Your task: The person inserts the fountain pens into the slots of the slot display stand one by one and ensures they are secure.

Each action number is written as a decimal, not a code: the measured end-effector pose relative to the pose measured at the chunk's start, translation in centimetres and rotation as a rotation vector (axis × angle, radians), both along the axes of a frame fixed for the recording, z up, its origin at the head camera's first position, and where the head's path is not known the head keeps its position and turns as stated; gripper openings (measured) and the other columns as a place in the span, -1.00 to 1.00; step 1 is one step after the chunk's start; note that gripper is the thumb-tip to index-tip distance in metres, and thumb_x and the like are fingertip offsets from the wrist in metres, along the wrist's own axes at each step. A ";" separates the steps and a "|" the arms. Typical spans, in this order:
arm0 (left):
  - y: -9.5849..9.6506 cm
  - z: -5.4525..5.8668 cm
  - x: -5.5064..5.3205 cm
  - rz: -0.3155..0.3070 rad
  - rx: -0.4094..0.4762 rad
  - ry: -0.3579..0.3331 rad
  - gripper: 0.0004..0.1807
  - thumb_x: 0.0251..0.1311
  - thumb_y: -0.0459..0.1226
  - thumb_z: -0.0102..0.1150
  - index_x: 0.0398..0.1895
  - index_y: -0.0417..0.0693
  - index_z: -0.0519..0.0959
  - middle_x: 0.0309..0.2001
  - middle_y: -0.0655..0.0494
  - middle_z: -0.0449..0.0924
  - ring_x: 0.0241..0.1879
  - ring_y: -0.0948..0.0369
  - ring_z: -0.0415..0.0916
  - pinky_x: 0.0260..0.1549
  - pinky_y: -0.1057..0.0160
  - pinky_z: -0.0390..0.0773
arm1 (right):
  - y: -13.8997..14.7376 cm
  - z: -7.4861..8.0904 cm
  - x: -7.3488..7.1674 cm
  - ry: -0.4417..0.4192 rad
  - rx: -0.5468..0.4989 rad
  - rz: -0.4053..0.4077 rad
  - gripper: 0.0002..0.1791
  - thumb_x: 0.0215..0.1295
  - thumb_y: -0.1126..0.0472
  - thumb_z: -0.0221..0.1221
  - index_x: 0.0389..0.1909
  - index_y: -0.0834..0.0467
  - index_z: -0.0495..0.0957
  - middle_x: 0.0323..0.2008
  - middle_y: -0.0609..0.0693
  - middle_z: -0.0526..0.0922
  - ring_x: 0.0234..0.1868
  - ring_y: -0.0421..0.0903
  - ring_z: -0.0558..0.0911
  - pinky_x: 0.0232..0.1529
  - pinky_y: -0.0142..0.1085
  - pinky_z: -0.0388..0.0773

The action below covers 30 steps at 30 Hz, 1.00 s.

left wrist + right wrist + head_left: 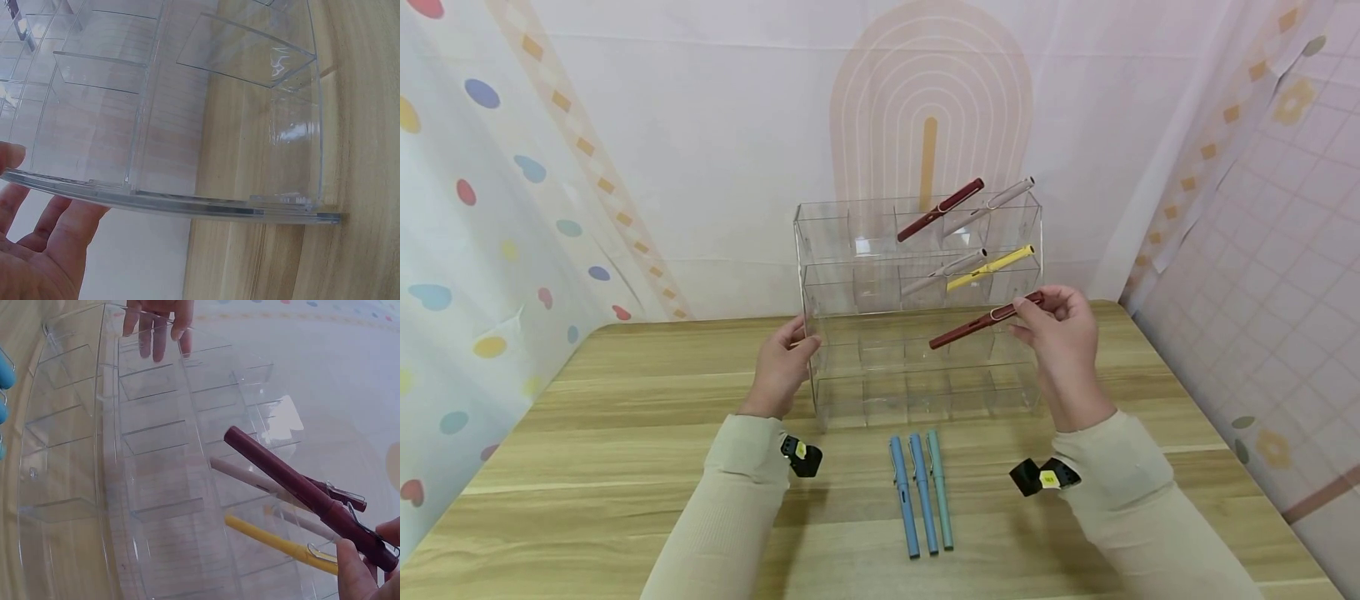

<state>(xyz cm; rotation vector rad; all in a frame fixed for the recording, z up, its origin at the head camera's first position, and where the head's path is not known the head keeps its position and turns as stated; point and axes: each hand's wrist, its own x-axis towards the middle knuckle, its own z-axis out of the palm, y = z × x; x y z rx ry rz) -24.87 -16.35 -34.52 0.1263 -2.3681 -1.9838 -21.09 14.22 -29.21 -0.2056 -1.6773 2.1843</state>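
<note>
Backdrop: pale printed cloth [737, 167], arch motif [931, 92] at centre, behind a wood-grain table [640, 400].
Pen in hand: dark red pen [966, 329], held aslant in front of the clear rack [883, 408], right of centre, level with the third tier from the top; clip end up and right. Whether it touches the rack, cannot tell.
Right hand [1063, 329]: thumb and fingers pinching that pen at its clip end.
Left hand [782, 367]: gripping the rack's left side panel, thumb on the inner face, fingers on the outer.
Rack, top tier: second dark red pen [940, 210], and right of it an upper pale pen [988, 207]; both lean right.
Rack, second tier: lower pale pen [946, 273] with yellow pen [990, 267] on its right, same lean.
Tabletop, before the rack: left blue pen [904, 496], right blue pen [924, 493], teal pen [939, 490], lying side by side, clip ends toward the rack.
Cuffs: light sleeves [715, 517], a small black device [802, 456] with a yellow label at each wrist.
</note>
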 end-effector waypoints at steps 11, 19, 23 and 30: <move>-0.1 -0.1 -0.1 0.004 -0.004 -0.005 -0.45 0.40 -0.32 -0.08 0.45 -0.02 0.23 0.23 -0.20 0.33 0.02 0.06 0.34 -0.19 0.19 0.45 | -1.3 -0.7 -1.2 0.089 -0.077 -0.068 -0.68 0.19 0.54 0.18 -0.29 0.09 0.32 -0.33 -0.05 0.40 -0.40 -0.27 0.55 -0.43 -0.43 0.59; 0.0 0.0 0.1 -0.004 0.001 -0.001 -0.45 0.41 -0.32 -0.08 0.45 0.00 0.23 0.22 -0.20 0.31 0.09 0.01 0.34 -0.08 0.08 0.45 | -2.1 -1.6 -1.8 0.086 -0.100 -0.078 -0.67 0.19 0.57 0.16 -0.29 0.12 0.30 -0.33 -0.04 0.41 -0.40 -0.27 0.55 -0.44 -0.46 0.57; 0.0 0.0 0.1 -0.005 -0.001 0.000 -0.45 0.41 -0.32 -0.08 0.45 0.01 0.23 0.23 -0.20 0.31 0.08 0.02 0.34 -0.12 0.11 0.45 | -2.5 -2.0 -2.0 0.074 -0.098 -0.075 -0.69 0.18 0.57 0.16 -0.28 0.15 0.31 -0.32 -0.03 0.41 -0.39 -0.26 0.55 -0.44 -0.45 0.57; 0.0 0.1 0.1 -0.008 -0.003 0.005 -0.46 0.41 -0.32 -0.08 0.45 0.00 0.23 0.24 -0.21 0.31 0.07 0.02 0.34 -0.15 0.14 0.45 | -3.2 -2.7 -2.4 0.058 -0.082 -0.076 -0.72 0.17 0.56 0.17 -0.30 0.19 0.33 -0.31 0.00 0.39 -0.38 -0.28 0.54 -0.41 -0.46 0.58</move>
